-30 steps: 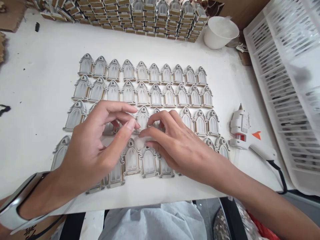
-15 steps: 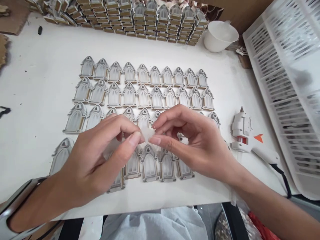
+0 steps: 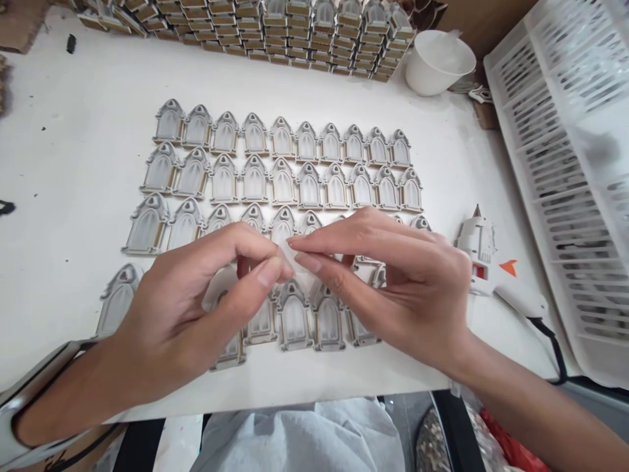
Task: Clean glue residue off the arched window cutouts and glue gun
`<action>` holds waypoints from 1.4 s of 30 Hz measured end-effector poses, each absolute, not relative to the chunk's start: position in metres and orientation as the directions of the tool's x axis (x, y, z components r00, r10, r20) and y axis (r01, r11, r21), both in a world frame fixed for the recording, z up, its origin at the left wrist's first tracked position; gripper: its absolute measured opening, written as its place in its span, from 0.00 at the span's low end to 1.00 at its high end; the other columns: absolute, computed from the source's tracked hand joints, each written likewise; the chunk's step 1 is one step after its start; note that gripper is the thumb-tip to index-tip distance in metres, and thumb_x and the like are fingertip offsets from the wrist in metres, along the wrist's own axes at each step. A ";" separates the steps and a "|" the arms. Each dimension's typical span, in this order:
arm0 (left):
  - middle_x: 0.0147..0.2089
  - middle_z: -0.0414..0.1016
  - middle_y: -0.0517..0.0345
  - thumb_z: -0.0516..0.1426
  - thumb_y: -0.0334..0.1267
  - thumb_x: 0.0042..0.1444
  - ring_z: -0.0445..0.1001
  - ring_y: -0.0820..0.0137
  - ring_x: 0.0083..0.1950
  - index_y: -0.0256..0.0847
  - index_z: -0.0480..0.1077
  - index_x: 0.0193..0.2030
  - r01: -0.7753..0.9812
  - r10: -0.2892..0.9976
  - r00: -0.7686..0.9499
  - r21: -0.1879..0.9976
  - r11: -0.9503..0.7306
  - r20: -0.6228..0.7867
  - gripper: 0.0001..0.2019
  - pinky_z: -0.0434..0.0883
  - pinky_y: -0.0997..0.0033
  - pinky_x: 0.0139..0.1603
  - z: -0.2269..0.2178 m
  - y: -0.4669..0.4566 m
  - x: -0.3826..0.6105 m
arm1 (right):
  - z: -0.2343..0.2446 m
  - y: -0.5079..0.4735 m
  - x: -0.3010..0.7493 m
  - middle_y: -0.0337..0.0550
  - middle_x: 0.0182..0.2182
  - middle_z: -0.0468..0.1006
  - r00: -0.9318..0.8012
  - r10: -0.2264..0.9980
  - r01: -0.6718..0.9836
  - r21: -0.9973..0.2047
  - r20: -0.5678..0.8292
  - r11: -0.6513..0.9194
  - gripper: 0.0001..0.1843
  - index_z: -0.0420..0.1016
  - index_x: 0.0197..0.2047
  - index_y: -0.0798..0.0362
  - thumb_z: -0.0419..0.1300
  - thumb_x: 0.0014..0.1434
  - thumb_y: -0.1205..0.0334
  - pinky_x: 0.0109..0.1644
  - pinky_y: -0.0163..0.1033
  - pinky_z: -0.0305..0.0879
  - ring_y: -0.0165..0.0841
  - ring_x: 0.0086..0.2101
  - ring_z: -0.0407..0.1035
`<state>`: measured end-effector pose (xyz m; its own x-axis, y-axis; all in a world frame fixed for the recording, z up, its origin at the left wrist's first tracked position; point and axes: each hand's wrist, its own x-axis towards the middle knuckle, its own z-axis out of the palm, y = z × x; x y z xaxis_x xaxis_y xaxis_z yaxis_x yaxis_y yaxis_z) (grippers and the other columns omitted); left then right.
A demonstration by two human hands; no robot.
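Observation:
Between my fingertips is a small translucent whitish piece point(image 3: 289, 257), thin and mostly hidden, its kind unclear. My left hand point(image 3: 206, 308) pinches it between thumb and forefinger. My right hand point(image 3: 393, 275) has its thumb and fingertips closed at the piece's right side. Both hands hover over rows of small grey arched window-shaped frames point(image 3: 295, 318), each with a pale clear-looking panel and brownish edges. Part of the lower rows lies hidden beneath my hands.
Stacks of the same frames point(image 3: 295, 39) line the table's back. A white cup point(image 3: 437, 65) stands at the back right, beside a white slatted plastic basket point(image 3: 545, 170). A white glue gun point(image 3: 476, 242) with an orange trigger and black cord lies at the right.
My right fingers have straightened and drawn together at the whitish piece, which now shows less. My left hand keeps its pinch. The whole view has shifted slightly.

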<state>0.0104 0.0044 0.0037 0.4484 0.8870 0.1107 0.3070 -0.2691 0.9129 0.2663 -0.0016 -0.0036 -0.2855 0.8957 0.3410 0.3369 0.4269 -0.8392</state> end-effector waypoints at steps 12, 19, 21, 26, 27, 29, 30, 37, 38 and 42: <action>0.47 0.88 0.62 0.61 0.43 0.82 0.86 0.64 0.49 0.56 0.83 0.49 0.307 0.934 0.340 0.927 -0.216 0.106 0.09 0.79 0.63 0.42 0.004 -0.002 0.016 | 0.004 -0.002 0.267 0.40 0.48 0.95 -0.217 0.969 0.127 -0.981 0.119 0.149 0.12 0.96 0.54 0.36 0.83 0.68 0.55 0.44 0.49 0.87 0.42 0.43 0.89; 0.40 0.84 0.66 0.63 0.42 0.79 0.82 0.67 0.39 0.57 0.82 0.46 0.342 0.968 0.209 0.918 -0.202 0.135 0.07 0.82 0.63 0.42 0.005 0.000 0.022 | 0.006 0.000 0.260 0.41 0.41 0.95 -0.297 0.952 0.001 -0.997 -0.068 -0.071 0.11 0.95 0.45 0.45 0.87 0.63 0.56 0.34 0.40 0.83 0.38 0.36 0.89; 0.42 0.86 0.69 0.65 0.42 0.79 0.85 0.70 0.41 0.57 0.82 0.47 0.333 0.971 0.205 0.925 -0.184 0.120 0.05 0.84 0.68 0.45 0.005 0.000 0.024 | 0.005 -0.002 0.258 0.40 0.39 0.95 -0.312 0.944 0.000 -0.993 -0.109 -0.115 0.10 0.94 0.46 0.46 0.86 0.63 0.57 0.34 0.39 0.82 0.37 0.35 0.88; 0.48 0.92 0.77 0.69 0.43 0.78 0.87 0.76 0.42 0.64 0.88 0.55 0.439 0.961 0.201 0.860 -0.261 0.189 0.07 0.84 0.73 0.44 0.001 0.002 0.023 | 0.004 -0.004 0.257 0.37 0.39 0.95 -0.335 0.935 0.077 -0.992 -0.119 -0.098 0.07 0.95 0.46 0.46 0.84 0.66 0.62 0.31 0.35 0.77 0.32 0.33 0.86; 0.50 0.93 0.78 0.70 0.42 0.77 0.88 0.75 0.43 0.66 0.88 0.56 0.461 0.947 0.224 0.831 -0.313 0.232 0.09 0.84 0.71 0.46 0.000 0.002 0.021 | 0.004 -0.004 0.257 0.36 0.40 0.95 -0.340 0.935 0.093 -0.993 -0.105 -0.078 0.06 0.95 0.46 0.46 0.83 0.67 0.62 0.31 0.34 0.77 0.31 0.32 0.86; 0.54 0.94 0.78 0.71 0.39 0.76 0.90 0.72 0.48 0.69 0.89 0.57 0.462 0.913 0.276 0.791 -0.401 0.302 0.13 0.86 0.67 0.54 -0.001 0.004 0.018 | 0.004 -0.004 0.256 0.36 0.41 0.95 -0.342 0.937 0.117 -0.993 -0.070 -0.032 0.06 0.95 0.47 0.45 0.82 0.68 0.63 0.31 0.34 0.78 0.31 0.33 0.85; 0.55 0.94 0.77 0.71 0.37 0.75 0.91 0.70 0.50 0.71 0.89 0.58 0.448 0.900 0.293 0.786 -0.426 0.321 0.16 0.87 0.65 0.57 -0.001 0.005 0.016 | 0.004 -0.005 0.256 0.36 0.41 0.95 -0.340 0.939 0.126 -0.992 -0.054 -0.011 0.06 0.96 0.48 0.45 0.82 0.68 0.63 0.31 0.34 0.79 0.31 0.33 0.85; 0.54 0.93 0.78 0.72 0.36 0.73 0.91 0.71 0.46 0.77 0.87 0.62 0.442 0.874 0.336 0.761 -0.475 0.351 0.22 0.88 0.68 0.48 0.000 0.006 0.013 | 0.003 -0.007 0.255 0.39 0.44 0.96 -0.323 0.946 0.190 -0.981 -0.028 0.036 0.05 0.95 0.50 0.49 0.79 0.71 0.63 0.28 0.33 0.79 0.31 0.33 0.85; 0.54 0.93 0.78 0.71 0.36 0.74 0.90 0.71 0.44 0.76 0.87 0.63 0.463 0.872 0.338 0.745 -0.481 0.353 0.21 0.87 0.68 0.46 0.000 0.005 0.014 | 0.003 -0.007 0.255 0.39 0.44 0.96 -0.327 0.945 0.199 -0.979 -0.029 0.039 0.05 0.95 0.50 0.50 0.78 0.71 0.62 0.27 0.33 0.78 0.31 0.33 0.85; 0.52 0.92 0.75 0.65 0.36 0.79 0.87 0.71 0.40 0.72 0.85 0.65 0.546 0.849 0.378 0.652 -0.526 0.369 0.19 0.86 0.65 0.41 0.002 0.002 0.014 | 0.001 -0.007 0.256 0.39 0.46 0.96 -0.354 0.935 0.222 -0.970 0.014 0.099 0.07 0.95 0.51 0.52 0.75 0.76 0.60 0.27 0.31 0.78 0.30 0.33 0.86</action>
